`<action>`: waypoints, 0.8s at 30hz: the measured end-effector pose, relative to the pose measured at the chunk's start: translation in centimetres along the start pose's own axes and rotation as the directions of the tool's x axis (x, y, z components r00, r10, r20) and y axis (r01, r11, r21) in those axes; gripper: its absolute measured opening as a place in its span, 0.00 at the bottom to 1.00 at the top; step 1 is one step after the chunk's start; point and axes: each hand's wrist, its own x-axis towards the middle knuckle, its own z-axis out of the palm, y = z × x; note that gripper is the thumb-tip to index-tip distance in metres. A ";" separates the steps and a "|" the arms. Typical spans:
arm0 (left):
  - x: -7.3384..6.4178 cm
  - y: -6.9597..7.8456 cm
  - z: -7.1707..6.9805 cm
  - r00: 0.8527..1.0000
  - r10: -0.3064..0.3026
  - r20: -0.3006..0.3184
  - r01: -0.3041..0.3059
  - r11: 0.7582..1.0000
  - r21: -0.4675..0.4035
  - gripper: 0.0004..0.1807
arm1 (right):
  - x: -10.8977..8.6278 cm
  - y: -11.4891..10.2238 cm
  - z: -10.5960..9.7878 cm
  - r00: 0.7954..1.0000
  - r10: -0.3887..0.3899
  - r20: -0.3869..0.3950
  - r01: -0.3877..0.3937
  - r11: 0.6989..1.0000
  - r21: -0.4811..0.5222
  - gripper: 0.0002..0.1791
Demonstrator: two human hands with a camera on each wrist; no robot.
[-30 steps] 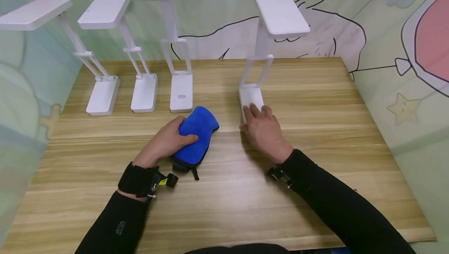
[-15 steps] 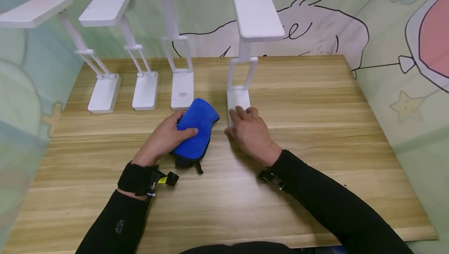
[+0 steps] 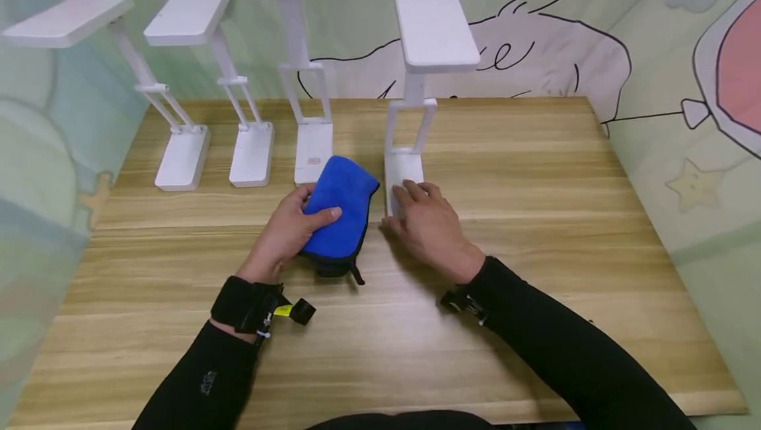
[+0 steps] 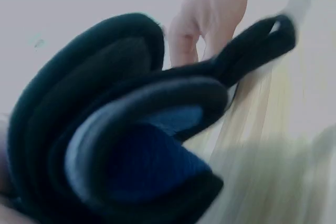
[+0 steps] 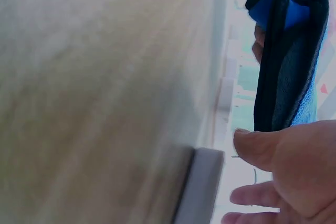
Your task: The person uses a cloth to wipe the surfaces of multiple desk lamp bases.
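Observation:
My left hand (image 3: 289, 226) holds a folded blue cloth (image 3: 345, 202) with black edging and a hanging loop, thumb on top and fingers beneath. The left wrist view shows the cloth's layered folds (image 4: 142, 166) close up. My right hand (image 3: 433, 228) is at the front end of the base (image 3: 404, 169) of a white folding desk lamp, which stands raised with its flat head (image 3: 436, 24) above. Fingertips touch the base's top in the head view. In the right wrist view, thumb and fingers (image 5: 257, 195) are spread apart beside the lamp base (image 5: 202, 190).
Three more white desk lamps stand in a row to the left: one at far left (image 3: 183, 159), one beside it (image 3: 252, 156), and one (image 3: 314, 146) just behind the cloth. A printed curtain (image 3: 357, 34) backs the wooden table (image 3: 523, 166).
My right hand has slid the lamp to the left, and it now stands still. The cloth in my left hand has moved slightly up and away from me.

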 end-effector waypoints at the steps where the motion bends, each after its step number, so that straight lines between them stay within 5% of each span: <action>1: -0.1 0.0 0.3 1.000 0.005 0.000 -0.005 0.999 -0.044 0.35 | -0.1 0.0 -0.3 0.999 0.032 -0.015 -0.031 0.998 0.052 0.31; 4: -0.1 0.0 1.1 1.000 0.030 0.001 -0.029 0.987 -0.160 0.37 | -0.2 0.0 -1.2 0.991 0.099 -0.095 -0.074 0.968 0.238 0.25; 8: 0.0 0.2 2.3 0.998 0.066 -0.008 -0.066 0.977 -0.204 0.39 | -0.1 -0.6 -1.9 0.979 0.088 -0.187 0.011 0.882 0.471 0.24; 12: 0.3 0.2 3.9 0.992 0.117 0.055 -0.101 0.967 -0.232 0.40 | -0.1 -1.3 -2.2 0.992 0.052 -0.114 0.028 0.792 0.610 0.32; 18: 0.5 0.3 5.8 0.964 0.213 0.157 -0.147 0.925 -0.350 0.36 | -0.4 -1.0 -2.3 0.996 0.093 0.000 -0.073 0.782 0.619 0.44; 21: 0.8 0.5 6.0 0.960 0.243 0.142 -0.207 0.951 -0.228 0.29 | -0.6 0.4 -2.6 0.988 0.152 -0.036 -0.096 0.774 0.625 0.43; 24: 1.2 0.7 5.7 0.955 0.280 0.098 -0.289 0.952 0.096 0.21 | -0.7 2.8 -3.9 0.973 0.214 -0.087 -0.128 0.812 0.570 0.41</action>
